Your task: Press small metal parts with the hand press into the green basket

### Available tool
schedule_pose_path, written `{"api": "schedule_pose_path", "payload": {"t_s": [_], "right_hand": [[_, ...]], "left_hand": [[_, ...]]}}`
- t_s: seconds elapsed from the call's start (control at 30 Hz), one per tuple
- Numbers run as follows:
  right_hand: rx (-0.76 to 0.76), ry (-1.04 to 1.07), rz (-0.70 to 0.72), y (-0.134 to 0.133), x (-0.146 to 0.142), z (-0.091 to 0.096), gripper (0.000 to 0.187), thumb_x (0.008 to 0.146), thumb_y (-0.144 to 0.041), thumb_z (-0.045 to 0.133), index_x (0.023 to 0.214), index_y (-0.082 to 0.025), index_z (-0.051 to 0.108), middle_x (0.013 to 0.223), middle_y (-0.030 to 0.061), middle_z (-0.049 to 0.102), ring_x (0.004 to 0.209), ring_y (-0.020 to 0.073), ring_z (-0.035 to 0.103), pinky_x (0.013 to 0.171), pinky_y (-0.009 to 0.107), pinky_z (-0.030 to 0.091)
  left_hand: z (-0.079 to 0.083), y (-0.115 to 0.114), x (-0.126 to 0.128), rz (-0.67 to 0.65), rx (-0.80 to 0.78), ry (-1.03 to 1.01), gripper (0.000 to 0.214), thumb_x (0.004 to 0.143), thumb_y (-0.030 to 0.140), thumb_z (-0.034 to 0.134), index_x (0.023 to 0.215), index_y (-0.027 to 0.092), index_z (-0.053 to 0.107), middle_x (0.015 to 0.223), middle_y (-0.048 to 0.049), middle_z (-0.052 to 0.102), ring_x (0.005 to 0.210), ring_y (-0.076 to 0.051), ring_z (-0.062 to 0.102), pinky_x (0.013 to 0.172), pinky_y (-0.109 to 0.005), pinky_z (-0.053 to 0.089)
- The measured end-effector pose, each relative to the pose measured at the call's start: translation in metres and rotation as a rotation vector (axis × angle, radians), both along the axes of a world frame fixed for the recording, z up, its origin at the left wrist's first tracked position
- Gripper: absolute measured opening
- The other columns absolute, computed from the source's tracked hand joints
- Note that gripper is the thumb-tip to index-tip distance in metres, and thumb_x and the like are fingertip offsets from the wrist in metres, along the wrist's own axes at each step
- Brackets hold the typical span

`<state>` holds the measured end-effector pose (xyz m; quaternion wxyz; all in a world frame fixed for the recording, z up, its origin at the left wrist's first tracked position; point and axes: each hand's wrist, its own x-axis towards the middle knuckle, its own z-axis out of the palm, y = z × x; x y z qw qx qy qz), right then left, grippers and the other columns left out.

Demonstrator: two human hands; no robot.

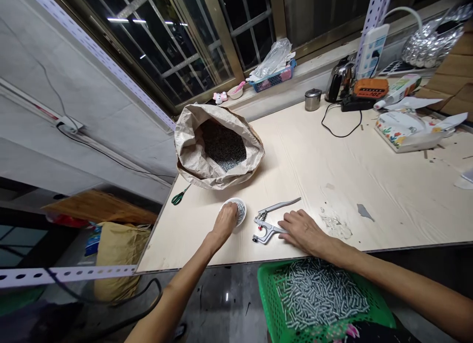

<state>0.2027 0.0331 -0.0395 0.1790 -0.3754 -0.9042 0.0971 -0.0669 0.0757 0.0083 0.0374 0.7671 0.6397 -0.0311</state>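
Observation:
My left hand (224, 220) reaches into a small white bowl (232, 200) of small metal pieces, its fingers bent together with the tips hidden. My right hand (303, 229) lies on the table with its fingers over the end of the lower handle of grey hand pliers (266, 233). Those pliers lie spread, with a C-shaped jaw, a spring and a red part showing. Behind the bowl stands a paper-lined sack (188, 160), its mouth rolled wide, holding many small dark metal pieces. Below my right forearm, a green basket (269, 303) is heaped with short silvery metal pieces.
Green-handled scissors (178, 198) lie left of the bowl. A tissue pack (402, 131), an orange battery (370, 88), a lidded metal cup (313, 99) and a kettle (339, 79) stand at the back right. The table's front edge (229, 264) runs just before my hands.

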Motion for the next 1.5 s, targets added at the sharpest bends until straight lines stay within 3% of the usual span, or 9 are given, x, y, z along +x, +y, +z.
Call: {"api": "schedule_pose_path", "payload": {"t_s": [0.13, 0.23, 0.37, 0.47, 0.87, 1.03, 1.23, 1.43, 1.5], "right_hand": [[-0.079, -0.083, -0.022, 0.000, -0.005, -0.010, 0.007, 0.085, -0.011, 0.054, 0.084, -0.016, 0.057, 0.084, 0.0045, 0.059, 0.074, 0.0159, 0.050, 0.066, 0.030, 0.032], [-0.068, -0.082, -0.078, 0.004, -0.002, -0.013, 0.016, 0.085, -0.003, 0.045, 0.085, -0.017, 0.054, 0.081, 0.0034, 0.058, 0.069, 0.0149, 0.048, 0.063, 0.029, 0.030], [0.063, -0.023, -0.080, 0.002, 0.003, -0.011, 0.019, 0.088, -0.003, 0.041, 0.084, -0.018, 0.052, 0.080, 0.0033, 0.056, 0.072, 0.0163, 0.046, 0.065, 0.030, 0.031], [0.157, 0.003, -0.064, -0.004, 0.006, -0.010, 0.019, 0.090, -0.006, 0.039, 0.083, -0.018, 0.052, 0.079, 0.0036, 0.055, 0.070, 0.0170, 0.044, 0.064, 0.030, 0.031], [0.241, 0.008, -0.089, -0.008, 0.008, -0.016, 0.019, 0.092, -0.008, 0.039, 0.086, -0.017, 0.054, 0.080, 0.0041, 0.054, 0.070, 0.0180, 0.042, 0.064, 0.031, 0.029], [0.219, -0.007, -0.078, -0.003, 0.009, -0.017, 0.018, 0.091, -0.007, 0.041, 0.085, -0.017, 0.054, 0.078, 0.0035, 0.055, 0.070, 0.0180, 0.042, 0.065, 0.032, 0.027], [0.214, -0.054, -0.055, 0.003, 0.008, -0.022, 0.013, 0.090, -0.010, 0.045, 0.086, -0.017, 0.056, 0.080, 0.0043, 0.057, 0.077, 0.0201, 0.045, 0.067, 0.034, 0.028], [0.086, -0.047, -0.025, 0.003, 0.013, -0.017, 0.005, 0.088, -0.019, 0.054, 0.089, -0.019, 0.059, 0.090, 0.0056, 0.061, 0.087, 0.0215, 0.050, 0.072, 0.035, 0.035], [0.035, 0.008, 0.008, 0.007, 0.019, -0.011, 0.022, 0.083, -0.030, 0.062, 0.102, -0.019, 0.059, 0.110, 0.0099, 0.059, 0.102, 0.0250, 0.049, 0.080, 0.038, 0.039]], "left_hand": [[0.015, -0.010, 0.006, 0.153, 0.076, -0.366, 0.021, 0.082, 0.019, 0.046, 0.089, 0.015, 0.065, 0.091, -0.0106, 0.067, 0.081, -0.021, 0.062, 0.075, -0.033, 0.048], [0.017, -0.030, 0.022, 0.316, -0.093, -0.724, 0.022, 0.078, 0.030, 0.053, 0.087, 0.015, 0.066, 0.078, -0.0055, 0.067, 0.063, -0.016, 0.061, 0.064, -0.030, 0.049], [-0.002, -0.056, 0.047, 0.534, -0.332, -1.126, 0.032, 0.063, 0.040, 0.070, 0.078, 0.012, 0.065, 0.060, -0.0001, 0.060, 0.053, -0.012, 0.056, 0.056, -0.026, 0.048], [-0.019, -0.068, 0.059, 0.625, -0.358, -1.262, 0.041, 0.055, 0.046, 0.076, 0.073, 0.010, 0.064, 0.054, 0.0010, 0.058, 0.050, -0.010, 0.051, 0.053, -0.024, 0.043], [-0.032, -0.079, 0.068, 0.670, -0.270, -1.141, 0.040, 0.056, 0.048, 0.073, 0.068, 0.011, 0.067, 0.060, -0.0020, 0.063, 0.056, -0.011, 0.051, 0.057, -0.024, 0.040], [-0.032, -0.068, 0.063, 0.640, -0.436, -1.073, 0.044, 0.050, 0.053, 0.073, 0.063, 0.012, 0.063, 0.050, 0.0012, 0.055, 0.045, -0.009, 0.043, 0.048, -0.023, 0.035], [-0.024, -0.055, 0.058, 0.524, -0.708, -0.825, 0.047, 0.051, 0.060, 0.069, 0.050, 0.016, 0.053, 0.038, 0.0061, 0.040, 0.038, -0.006, 0.031, 0.042, -0.022, 0.021], [-0.021, -0.059, 0.062, 0.527, -0.758, -0.764, 0.049, 0.050, 0.060, 0.069, 0.044, 0.018, 0.046, 0.037, 0.0062, 0.038, 0.038, -0.005, 0.029, 0.043, -0.022, 0.020], [-0.022, -0.063, 0.063, 0.532, -0.760, -0.778, 0.048, 0.050, 0.060, 0.069, 0.045, 0.017, 0.048, 0.039, 0.0056, 0.040, 0.040, -0.006, 0.031, 0.044, -0.022, 0.021]]}}
